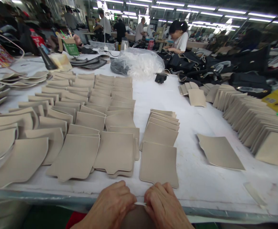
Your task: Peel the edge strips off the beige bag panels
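At the table's front edge, my left hand [115, 200] and my right hand [161, 203] pinch the upper edge of a beige panel [137, 218] between them. A pale strip shows along that edge between my fingertips; the panel's lower part runs out of the picture. Just beyond my right hand lies a beige panel [159, 162] at the front of a short overlapping row. To its left, another beige panel [116, 151] with a small tab fronts one of several long rows. A single beige panel [218, 151] lies apart on the right.
A long row of stacked panels [272, 146] runs along the right side. Farther back are a clear plastic bag [141, 60], black bags [188, 63], a red-labelled bottle [36, 38] and a green box [70, 47]. People work in the background, including a person in white [179, 38].
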{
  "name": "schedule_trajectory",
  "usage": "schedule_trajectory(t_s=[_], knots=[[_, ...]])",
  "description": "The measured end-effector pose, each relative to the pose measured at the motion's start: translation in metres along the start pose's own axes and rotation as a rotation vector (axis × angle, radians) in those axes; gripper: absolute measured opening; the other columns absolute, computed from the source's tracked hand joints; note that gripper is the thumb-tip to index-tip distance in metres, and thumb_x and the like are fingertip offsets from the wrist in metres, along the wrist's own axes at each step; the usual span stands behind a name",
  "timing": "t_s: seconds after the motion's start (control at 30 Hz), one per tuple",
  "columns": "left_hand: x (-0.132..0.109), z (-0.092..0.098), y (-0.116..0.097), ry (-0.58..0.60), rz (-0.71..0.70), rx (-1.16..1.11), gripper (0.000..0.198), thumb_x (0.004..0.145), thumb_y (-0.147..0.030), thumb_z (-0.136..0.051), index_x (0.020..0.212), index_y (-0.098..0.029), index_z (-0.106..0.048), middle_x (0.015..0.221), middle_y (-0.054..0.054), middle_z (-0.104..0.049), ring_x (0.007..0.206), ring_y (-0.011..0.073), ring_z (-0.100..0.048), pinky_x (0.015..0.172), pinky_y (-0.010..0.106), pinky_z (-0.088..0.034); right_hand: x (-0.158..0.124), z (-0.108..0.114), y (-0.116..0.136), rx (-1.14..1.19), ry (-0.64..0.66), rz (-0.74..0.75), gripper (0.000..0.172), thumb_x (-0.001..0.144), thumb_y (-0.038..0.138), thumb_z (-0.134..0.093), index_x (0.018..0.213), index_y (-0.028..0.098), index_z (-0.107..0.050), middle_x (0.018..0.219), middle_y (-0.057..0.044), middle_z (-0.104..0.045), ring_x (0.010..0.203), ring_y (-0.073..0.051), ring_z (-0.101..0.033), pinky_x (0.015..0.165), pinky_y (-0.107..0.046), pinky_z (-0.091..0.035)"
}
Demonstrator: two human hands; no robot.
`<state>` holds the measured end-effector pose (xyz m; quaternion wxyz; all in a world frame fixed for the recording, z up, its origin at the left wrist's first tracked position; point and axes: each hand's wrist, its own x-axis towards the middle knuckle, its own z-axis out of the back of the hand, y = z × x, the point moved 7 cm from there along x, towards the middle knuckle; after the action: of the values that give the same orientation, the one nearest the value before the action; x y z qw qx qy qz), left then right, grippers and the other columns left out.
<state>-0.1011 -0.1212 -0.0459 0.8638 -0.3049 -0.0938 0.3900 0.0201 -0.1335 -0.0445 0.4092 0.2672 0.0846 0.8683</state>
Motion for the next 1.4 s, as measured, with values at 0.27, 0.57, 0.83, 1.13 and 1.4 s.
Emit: schedule_trajectory(t_s=[0.27, 0.57, 0.83, 1.13, 1.4], knots=[[0.005, -0.010, 0.009, 0.060, 0.055, -0.071, 0.017, 0.090, -0.017, -0.055, 0.077, -0.020, -0.066, 0.073, 0.001, -0.067, 0.078, 0.0197, -0.057, 0.064, 0.027, -0.036, 0.001, 0.004, -0.001, -0.011, -0.021, -0.014, 0.022, 0.090, 0.004, -0.045, 0.076, 0.021, -0.045, 0.065, 0.003, -0.054, 0.059, -0.016, -0.045, 0.062, -0.032, -0.024], [0.004, -0.015, 0.003, -0.104, -0.106, -0.142, 0.023, 0.092, -0.016, -0.044, 0.086, -0.021, -0.065, 0.077, 0.002, -0.066, 0.076, 0.0191, -0.055, 0.065, 0.027, -0.040, 0.000, 0.018, -0.012, 0.170, 0.009, -0.135, 0.017, 0.084, 0.013, -0.063, 0.082, 0.022, -0.048, 0.072, 0.004, -0.060, 0.067, -0.016, -0.050, 0.066, -0.031, -0.030], [0.001, -0.004, -0.003, 0.013, -0.107, -0.024, 0.020, 0.097, -0.017, -0.046, 0.097, -0.023, -0.064, 0.081, 0.001, -0.065, 0.082, 0.0179, -0.056, 0.071, 0.024, -0.043, -0.002, 0.004, -0.018, 0.259, 0.408, -0.155, 0.015, 0.081, 0.021, -0.073, 0.086, 0.022, -0.059, 0.086, 0.001, -0.066, 0.085, -0.020, -0.054, 0.074, -0.034, -0.027], [-0.006, 0.003, 0.005, -0.092, -0.074, -0.011, 0.021, 0.097, -0.020, -0.045, 0.091, -0.024, -0.065, 0.075, -0.001, -0.064, 0.075, 0.0163, -0.058, 0.067, 0.023, -0.043, -0.005, 0.010, -0.029, 0.422, 0.360, -0.261, 0.017, 0.082, 0.029, -0.076, 0.081, 0.019, -0.062, 0.082, 0.001, -0.065, 0.086, -0.018, -0.057, 0.080, -0.033, -0.031], [0.014, -0.006, -0.013, 0.084, -0.075, 0.138, 0.013, 0.087, -0.014, -0.059, 0.092, -0.022, -0.068, 0.083, 0.001, -0.071, 0.082, 0.0198, -0.063, 0.069, 0.025, -0.049, -0.007, 0.013, -0.028, 0.476, 0.283, -0.239, 0.017, 0.081, 0.028, -0.077, 0.076, 0.018, -0.064, 0.076, 0.001, -0.064, 0.083, -0.017, -0.057, 0.078, -0.029, -0.036]])
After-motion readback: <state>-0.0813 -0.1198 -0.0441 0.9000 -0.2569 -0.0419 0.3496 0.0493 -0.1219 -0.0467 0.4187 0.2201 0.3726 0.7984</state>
